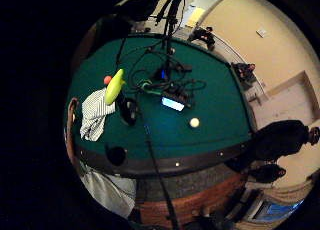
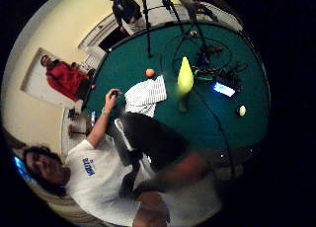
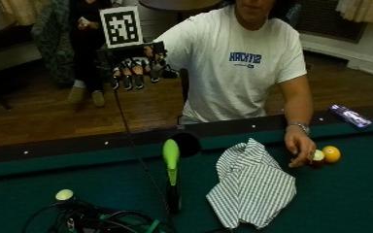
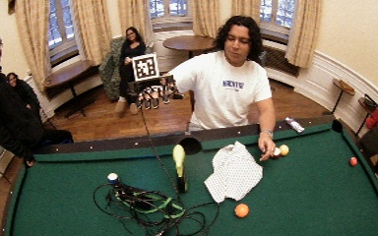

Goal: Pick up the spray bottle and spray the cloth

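**Spray bottle stands untaken; gloved hand raised well above it**

The surface (image 3: 342,194), a green-felted pool table, carries everything. On it the cloth (image 3: 251,187), white with fine dark stripes, lies crumpled in soft folds just beside the spray bottle (image 3: 172,177); it looks limp and light, likely to shift if sprayed at close range. The person's bare left hand (image 3: 301,148) rests on the felt by two balls, near the cloth's far corner.

The spray bottle stands upright near a corner pocket, a tall slim thing with a dark lower body and a bright yellow-green upper part tapering to the top. It looks like rigid plastic, smooth and probably a little slippery, and its narrow base suggests it tips easily. The sensible hold is probably around the neck under the green head, a finger free for the trigger.

The right hand (image 3: 138,65) is held up at chest height, well apart from the bottle, fingers hanging relaxed and holding nothing.
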Demonstrator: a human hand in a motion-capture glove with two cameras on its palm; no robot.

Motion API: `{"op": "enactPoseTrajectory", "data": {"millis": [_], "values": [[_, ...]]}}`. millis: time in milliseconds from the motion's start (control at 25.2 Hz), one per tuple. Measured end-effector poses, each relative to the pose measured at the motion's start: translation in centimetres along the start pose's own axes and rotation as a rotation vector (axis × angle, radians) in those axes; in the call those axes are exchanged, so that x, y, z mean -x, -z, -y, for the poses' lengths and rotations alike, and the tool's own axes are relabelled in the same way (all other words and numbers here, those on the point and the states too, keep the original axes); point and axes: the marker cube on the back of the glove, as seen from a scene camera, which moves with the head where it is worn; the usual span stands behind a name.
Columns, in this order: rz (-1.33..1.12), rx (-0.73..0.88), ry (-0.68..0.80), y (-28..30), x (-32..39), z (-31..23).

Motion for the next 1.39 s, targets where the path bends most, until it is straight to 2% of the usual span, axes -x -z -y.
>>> {"op": "enactPoseTrajectory", "data": {"millis": [159, 437, 795, 954, 1391], "values": [[0.006, -0.004, -0.067, -0.3, -0.1, -0.1], [0.018, 0.049, -0.058, -1.4, -1.5, -1.1], [0.028, 0.037, -0.074, -3.5, -2.5, -1.9], [0.044, 0.067, -0.059, -5.7, -3.1, -3.0], [0.196, 0.14, -0.168, -16.1, -5.9, -7.4]]}}
